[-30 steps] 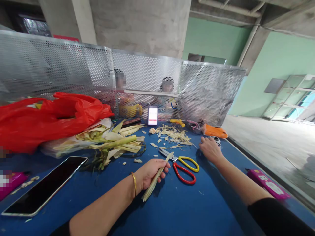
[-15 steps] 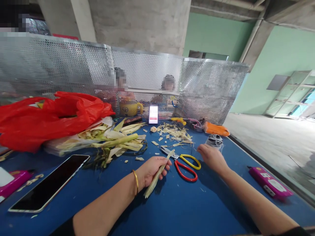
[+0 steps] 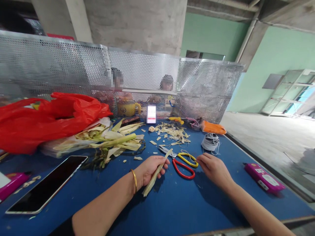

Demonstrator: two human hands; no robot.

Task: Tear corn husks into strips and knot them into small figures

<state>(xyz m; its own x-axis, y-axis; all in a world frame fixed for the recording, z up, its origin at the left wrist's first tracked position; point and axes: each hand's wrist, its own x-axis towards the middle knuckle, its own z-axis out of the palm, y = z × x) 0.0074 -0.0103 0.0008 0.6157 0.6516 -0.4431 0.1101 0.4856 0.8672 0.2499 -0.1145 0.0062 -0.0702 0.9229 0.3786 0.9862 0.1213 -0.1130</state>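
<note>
Letter B (image 3: 259,170) marks the purple pack (image 3: 265,179); left fingers (image 3: 162,170) clasp folded husk (image 3: 153,181), right fingers (image 3: 200,159) pinch thin string (image 3: 189,153).

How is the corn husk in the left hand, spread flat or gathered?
Gathered: the corn husk makes a narrow bundle in the left hand, its layered strips showing at the near end.

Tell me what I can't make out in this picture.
All in the head view:
Part of the husk strips: hidden by the left hand.
Left purple packet: cut off by the left edge.
Contents of the red bag: mostly hidden by its plastic.
Lit phone's text: too small.
</note>
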